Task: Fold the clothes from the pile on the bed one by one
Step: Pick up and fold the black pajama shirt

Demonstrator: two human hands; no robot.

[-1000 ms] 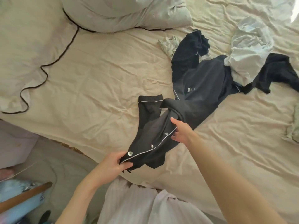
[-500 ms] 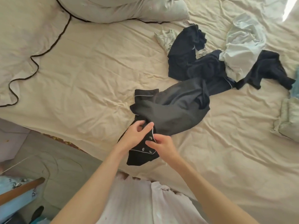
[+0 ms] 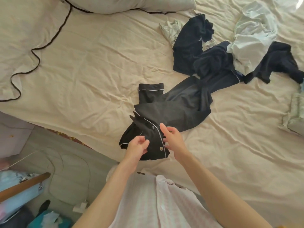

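The left hand [image 3: 137, 146] pinches the near edge of the black pajama shirt [image 3: 166, 117], its grip clenched on the fabric beside the white-piped placket. Just right of it, the right hand [image 3: 171, 139] has its fingers partly curled against the buttoned strip; whether that grip is really grasping cloth or only touching it cannot be told.

The shirt lies bunched on the bed [image 3: 92, 66], trailing away up and right from both grips toward the clothes pile [image 3: 230, 51]. Its far end appears to touch, perhaps tangle with, the dark garments there, so a pull toward the person could drag other pieces along. The crumpled sleeve and collar could also stay twisted underneath if the shirt is spread without a shake.

To the left of the left grip the sheet is open and wide, good room for laying the shirt flat. Below the grips the bed's edge is near, so fabric could slip off to the floor. Right of the right grip, open sheet lies before a pale folded item [image 3: 296, 111].
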